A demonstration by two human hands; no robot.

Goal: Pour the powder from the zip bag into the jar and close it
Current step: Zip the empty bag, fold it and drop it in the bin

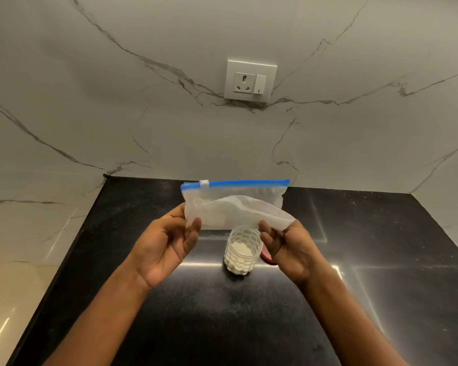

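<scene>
Bag (233,207) limp, light, slippery; we pinch bottom corners, left hand (167,241), right hand (288,247), above jar (242,253).

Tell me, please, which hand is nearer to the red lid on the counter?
Right. The right hand is directly over the red lid, partly hiding it. The left hand is on the other side of the jar.

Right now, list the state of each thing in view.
Zip bag: held up over the jar, blue zip edge on top.
Jar: upright, open, partly filled with white powder.
Lid: off, behind the right hand.
Left hand: gripping the bag.
</scene>
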